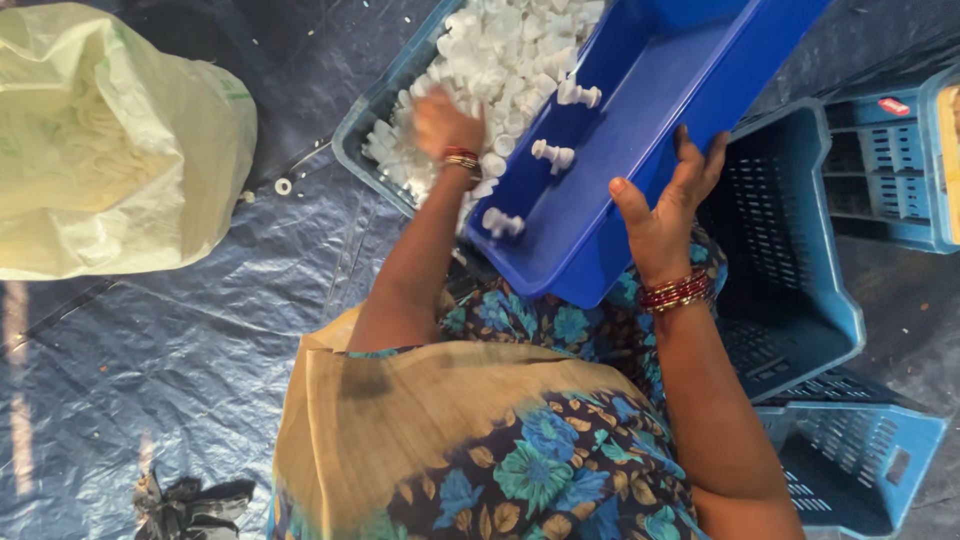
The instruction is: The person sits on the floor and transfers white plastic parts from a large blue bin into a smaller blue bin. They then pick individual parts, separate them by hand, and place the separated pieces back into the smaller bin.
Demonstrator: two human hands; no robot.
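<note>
The right hand [665, 215] grips the near edge of a blue plastic tray [640, 110], fingers spread and curled over its rim, thumb against the outer wall. The tray is tilted, its far end raised toward the top of the view, and it lies partly over a grey-blue crate [365, 125]. Three white plastic parts [553, 153] sit apart from one another on the tray's smooth floor, each a short stem with a wider cap; the nearest lies close to the tray's lower corner, well clear of the right fingers.

The left hand [443, 125] is plunged into the heap of white plastic caps [505, 55] that fills the crate. Its fingers are buried among the pieces, so it cannot be told whether they are closed on any. The caps are small, pale and tumbled in a loose pile, some touching the tray's left wall.

Both wrists carry bangles. To the right stand empty blue slotted crates [790, 270], and at the upper left a pale translucent sack [110, 140] rests on the dark tarpaulin [150, 370].
</note>
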